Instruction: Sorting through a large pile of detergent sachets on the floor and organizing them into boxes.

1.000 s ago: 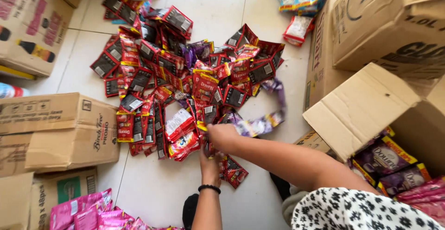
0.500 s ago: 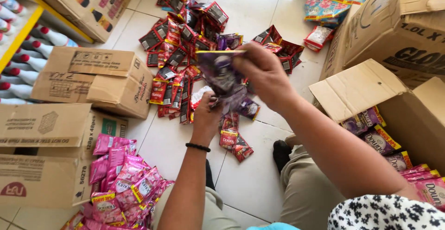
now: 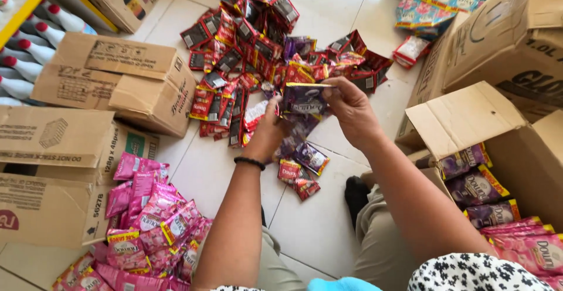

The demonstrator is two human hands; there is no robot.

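Both my hands hold up a strip of purple sachets (image 3: 305, 98) over the tiled floor. My left hand (image 3: 268, 131), with a black band on the wrist, grips its lower left side. My right hand (image 3: 352, 110) pinches its upper right edge. The strip hangs down towards a few loose purple and red sachets (image 3: 302, 171) on the floor. Behind my hands lies a wide heap of red sachets (image 3: 246, 62).
An open cardboard box (image 3: 469, 121) at right holds purple and pink sachets. A pile of pink sachets (image 3: 149, 220) lies at lower left beside flattened and closed cartons (image 3: 117, 80). White bottles with red caps (image 3: 23, 50) stand at far left. More cartons sit at upper right.
My hands have lifted the purple strip off the red heap and hold it higher. The view has shifted, showing the pink pile and left cartons more fully.
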